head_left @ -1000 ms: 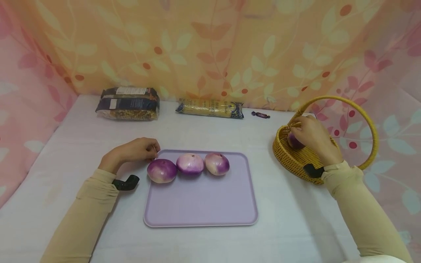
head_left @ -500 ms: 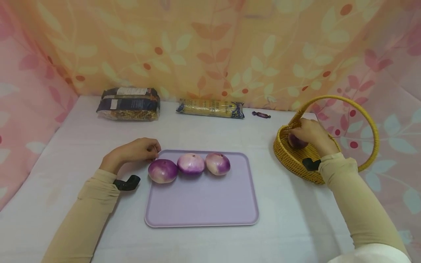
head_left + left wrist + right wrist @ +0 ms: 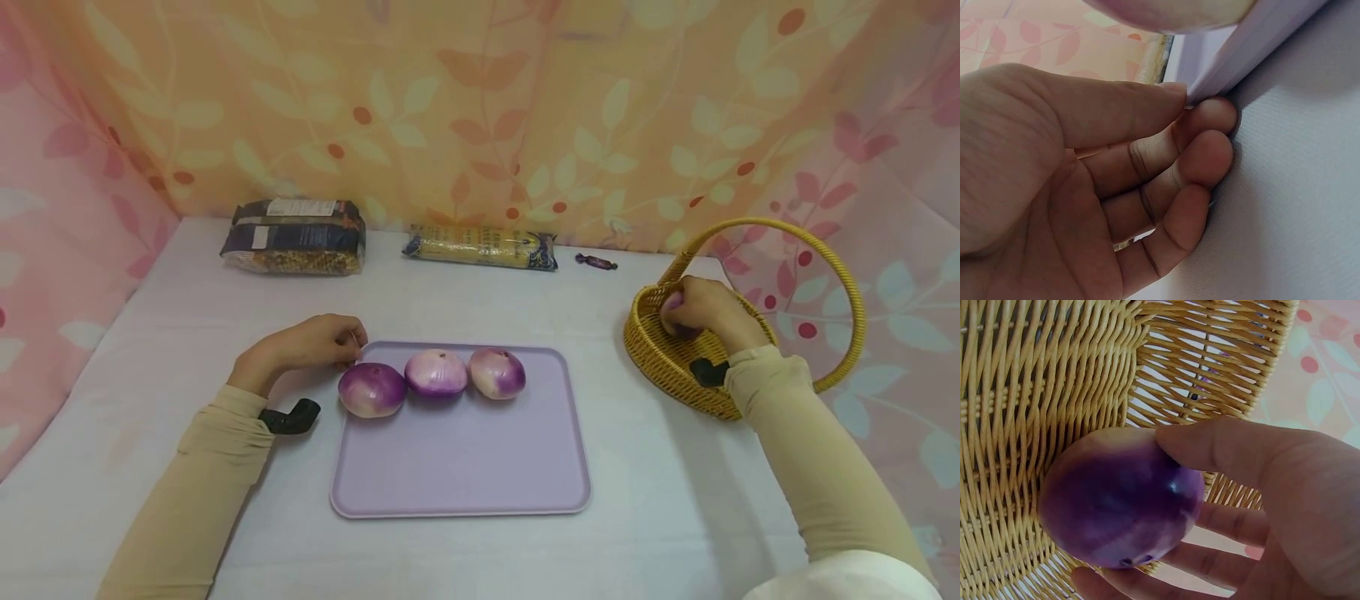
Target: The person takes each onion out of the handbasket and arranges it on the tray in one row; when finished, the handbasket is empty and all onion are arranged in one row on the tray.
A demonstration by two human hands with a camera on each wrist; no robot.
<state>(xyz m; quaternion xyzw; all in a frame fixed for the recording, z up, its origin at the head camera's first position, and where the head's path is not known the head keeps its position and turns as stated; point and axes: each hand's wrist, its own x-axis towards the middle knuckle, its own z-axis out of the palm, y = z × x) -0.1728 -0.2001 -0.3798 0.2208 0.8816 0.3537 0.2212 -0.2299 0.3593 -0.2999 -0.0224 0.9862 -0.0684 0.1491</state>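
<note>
In the head view my left hand [image 3: 318,343] pinches the far left corner of the lilac tray [image 3: 461,467]. Up close, the left wrist view has the thumb [image 3: 1141,103] on the tray's rim and the fingers curled below. Three purple-and-white onions stand in a row along the tray's far side: left onion [image 3: 372,390], middle onion [image 3: 436,373], right onion [image 3: 497,374]. Inside the wicker basket [image 3: 660,367], my right hand [image 3: 708,308] grips another onion [image 3: 1122,500], thumb on one side and fingers round the other. That onion touches or nearly touches the basket's weave.
The basket's tall handle [image 3: 843,283] arches up on the right. Along the back of the white-covered table lie a dark bag [image 3: 296,237], a long yellow packet [image 3: 480,247] and a small wrapped candy [image 3: 597,262]. Patterned curtains [image 3: 480,108] enclose the back and sides.
In the basket, my right hand has dipped slightly and its fingers have shifted round the onion, showing a paler side of it. The left hand and tray have stayed put.
</note>
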